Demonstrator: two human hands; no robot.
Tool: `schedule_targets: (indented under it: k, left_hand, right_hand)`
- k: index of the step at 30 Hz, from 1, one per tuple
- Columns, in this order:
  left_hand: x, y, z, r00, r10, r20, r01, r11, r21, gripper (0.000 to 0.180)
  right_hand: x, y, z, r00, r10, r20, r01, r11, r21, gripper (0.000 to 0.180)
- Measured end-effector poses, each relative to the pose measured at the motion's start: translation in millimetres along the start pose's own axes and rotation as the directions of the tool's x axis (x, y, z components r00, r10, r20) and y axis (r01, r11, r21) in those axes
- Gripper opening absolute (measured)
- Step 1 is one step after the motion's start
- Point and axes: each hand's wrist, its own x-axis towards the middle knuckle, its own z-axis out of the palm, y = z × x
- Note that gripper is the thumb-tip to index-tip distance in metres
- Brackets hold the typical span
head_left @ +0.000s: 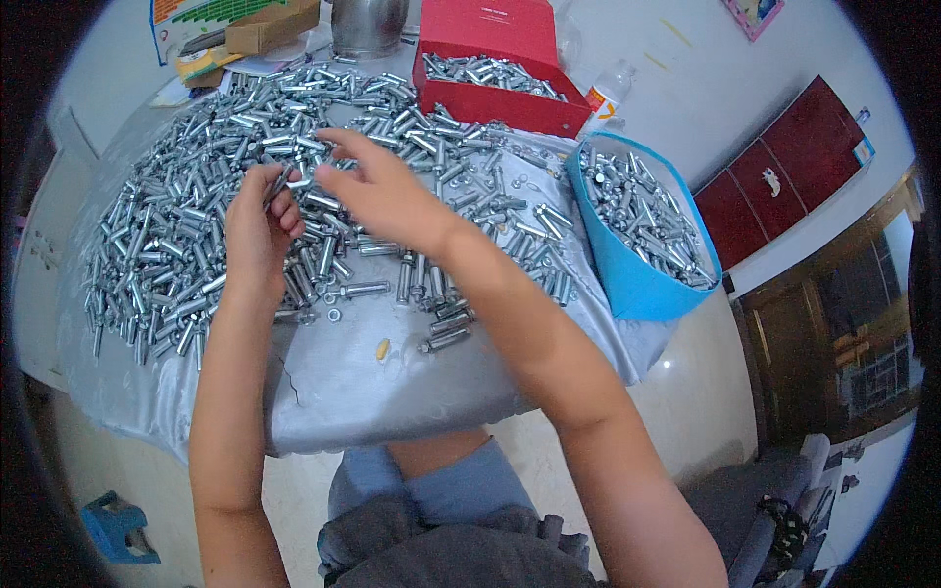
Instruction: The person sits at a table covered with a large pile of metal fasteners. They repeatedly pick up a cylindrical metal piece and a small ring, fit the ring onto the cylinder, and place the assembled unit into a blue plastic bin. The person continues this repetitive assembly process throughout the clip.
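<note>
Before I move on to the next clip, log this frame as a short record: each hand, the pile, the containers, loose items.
Left hand: fingers pinch a metal piece, above the pile
Right hand: beside the left, thumb and index finger apart; grip unclear
Pile: silvery bolts, spread across a grey-covered table
Red box: lid open, bolts inside, far side
Blue bin: filled with bolts, right side
Loose item: small yellowish object, near edge
Behind: clear bottle, right of red box

Bolts (642,218) in bin (632,296), bottle (610,90) apparently behind
</note>
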Motion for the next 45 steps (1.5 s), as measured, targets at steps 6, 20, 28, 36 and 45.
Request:
schedule_targets:
  k: [6, 20, 28, 36, 45]
  left_hand:
    - [-4, -9, 8, 0.995, -0.074, 0.064, 0.065, 0.989, 0.133, 0.027]
    - [-10, -13, 13, 0.996, -0.058, 0.073, 0.037, 0.964, 0.262, 0.025]
    - [-12, -17, 13, 0.996, -0.041, 0.076, 0.014, 0.945, 0.326, 0.025]
    - [-10, -18, 15, 0.998, -0.013, 0.062, -0.010, 0.937, 0.351, 0.025]
    - [-14, -18, 18, 0.998, 0.000, 0.070, -0.026, 0.928, 0.371, 0.026]
  right_hand:
    - [-37, 48, -99, 0.919, -0.075, -0.387, -0.140, 0.855, -0.499, 0.021]
    - [-77, 58, -111, 0.960, 0.141, -0.243, -0.276, 0.640, -0.717, 0.045]
    - [-90, 45, -120, 0.905, 0.313, -0.289, -0.424, 0.601, -0.677, 0.044]
    - [-86, 72, -139, 0.844, 0.030, -0.535, -0.451, 0.581, -0.678, 0.030]
    - [-89, 79, -141, 0.857, 0.090, -0.507, -0.468, 0.548, -0.694, 0.032]
